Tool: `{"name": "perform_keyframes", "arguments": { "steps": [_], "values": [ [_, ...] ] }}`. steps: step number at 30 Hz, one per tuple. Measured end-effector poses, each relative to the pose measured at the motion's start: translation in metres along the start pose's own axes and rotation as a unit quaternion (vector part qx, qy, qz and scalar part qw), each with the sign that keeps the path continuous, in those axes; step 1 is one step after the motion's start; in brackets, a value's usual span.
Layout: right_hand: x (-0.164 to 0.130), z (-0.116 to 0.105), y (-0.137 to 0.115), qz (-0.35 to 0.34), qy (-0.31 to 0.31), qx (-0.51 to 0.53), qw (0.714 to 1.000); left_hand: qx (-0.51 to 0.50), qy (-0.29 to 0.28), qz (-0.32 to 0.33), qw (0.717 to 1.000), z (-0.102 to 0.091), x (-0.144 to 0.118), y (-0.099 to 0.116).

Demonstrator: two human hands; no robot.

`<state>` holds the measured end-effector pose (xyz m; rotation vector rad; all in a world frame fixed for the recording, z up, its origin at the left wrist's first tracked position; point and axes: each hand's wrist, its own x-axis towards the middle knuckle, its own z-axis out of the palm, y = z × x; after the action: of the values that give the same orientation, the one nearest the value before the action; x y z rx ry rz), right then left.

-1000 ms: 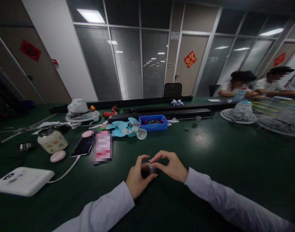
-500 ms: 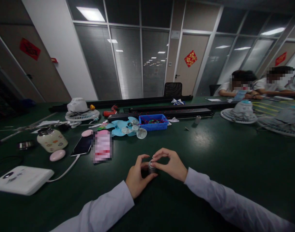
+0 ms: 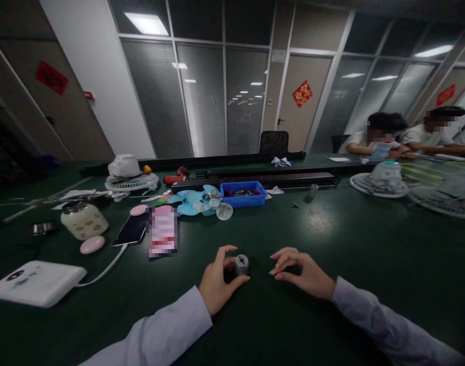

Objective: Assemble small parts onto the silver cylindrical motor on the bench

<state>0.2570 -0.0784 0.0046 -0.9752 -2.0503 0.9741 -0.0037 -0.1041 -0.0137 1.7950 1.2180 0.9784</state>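
My left hand (image 3: 219,284) curls around a small metal cylinder (image 3: 242,264) that stands upright on the dark green table. Its thumb lies across the near side, and a finger touches the left side; the index finger arches above. Dark openings mark the cylinder's top face. To the right, apart from the cylinder, is my right hand (image 3: 304,272), its thumb and index finger pinched close together. Whatever lies between those fingertips, if anything, is too small to make out.
Beyond the hands are a blue tray (image 3: 245,201) of wired parts, light-blue fan blades (image 3: 190,202) and a similar cylinder (image 3: 313,190). A phone (image 3: 131,230), a jar (image 3: 83,221) and a white power bank (image 3: 37,284) lie left. People sit at the far right.
My right hand has lifted off the cylinder's top and moved right. The top face with its dark openings now shows. My left hand has stayed around the cylinder.
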Motion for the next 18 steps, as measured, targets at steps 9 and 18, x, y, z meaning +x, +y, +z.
{"name": "perform_keyframes", "arguments": {
  "steps": [9, 18],
  "values": [
    [-0.013, -0.009, 0.001, 0.028, -0.095, -0.021, 0.995, 0.006, -0.003, -0.002, 1.000, 0.000, 0.001, -0.001],
    [0.002, 0.007, -0.012, 0.017, 0.014, 0.029, 0.999, 0.000, -0.003, 0.009, 1.000, 0.001, -0.001, -0.001]
  ]
}}
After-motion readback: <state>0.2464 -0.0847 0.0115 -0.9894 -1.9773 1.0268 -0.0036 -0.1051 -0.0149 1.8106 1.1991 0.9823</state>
